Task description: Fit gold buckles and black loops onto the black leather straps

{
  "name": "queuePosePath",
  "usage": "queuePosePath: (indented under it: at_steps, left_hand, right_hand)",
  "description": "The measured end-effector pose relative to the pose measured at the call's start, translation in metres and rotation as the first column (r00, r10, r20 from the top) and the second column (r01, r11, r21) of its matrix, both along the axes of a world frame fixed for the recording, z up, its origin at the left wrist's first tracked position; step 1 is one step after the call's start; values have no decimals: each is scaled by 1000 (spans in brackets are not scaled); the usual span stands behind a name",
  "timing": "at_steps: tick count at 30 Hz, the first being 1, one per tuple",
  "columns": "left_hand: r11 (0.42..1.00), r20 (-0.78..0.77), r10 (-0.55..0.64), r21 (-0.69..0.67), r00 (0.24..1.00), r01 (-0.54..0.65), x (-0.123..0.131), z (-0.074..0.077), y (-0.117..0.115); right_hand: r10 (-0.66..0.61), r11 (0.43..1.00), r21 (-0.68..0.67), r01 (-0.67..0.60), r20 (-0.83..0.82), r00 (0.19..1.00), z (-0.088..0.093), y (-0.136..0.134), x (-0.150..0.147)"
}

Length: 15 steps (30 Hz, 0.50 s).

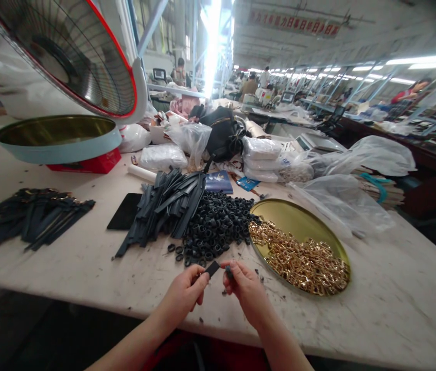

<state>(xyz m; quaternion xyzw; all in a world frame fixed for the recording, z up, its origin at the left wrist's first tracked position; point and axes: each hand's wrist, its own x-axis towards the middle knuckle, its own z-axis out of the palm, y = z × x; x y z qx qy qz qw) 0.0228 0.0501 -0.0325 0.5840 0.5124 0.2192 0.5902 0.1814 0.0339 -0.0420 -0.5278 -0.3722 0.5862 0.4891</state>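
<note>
Near the table's front edge, my left hand pinches a short black strap, its flat end pointing up and right. Close beside it, my right hand is closed on a small black loop, partly covered by the fingers. The strap and the loop appear apart. Just beyond my hands lies a heap of black loops. A pile of black straps adjoins it on the left. To the right, a round gold tray holds many small gold metal pieces, apparently buckles.
Black straps with gold bits lie at far left. Behind them a round tin lid rests on a red box, below a fan. Plastic-wrapped packs, a black bag and clear plastic crowd the back.
</note>
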Motion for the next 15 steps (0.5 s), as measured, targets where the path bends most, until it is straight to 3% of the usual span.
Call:
queuePosePath:
  at_steps: [2, 5, 11, 15]
  left_hand:
    - [999, 9, -39, 1, 999, 39, 5, 5, -7]
    - [995, -1, -92, 32, 996, 92, 10, 10, -20]
    - [987, -82, -91, 129, 993, 101, 8, 17, -35]
    - [981, -89, -168, 87, 982, 175, 3, 18, -38]
  right_hand:
    - [-61, 997, -51, 53, -178, 982, 4, -10, -8]
    - [-138, 989, -77, 123, -238, 961, 2, -21, -16]
    - [-138, 990, -5, 138, -72, 988, 4, -37, -15]
    - [-54, 997, 68, 44, 162, 985, 9, -49, -8]
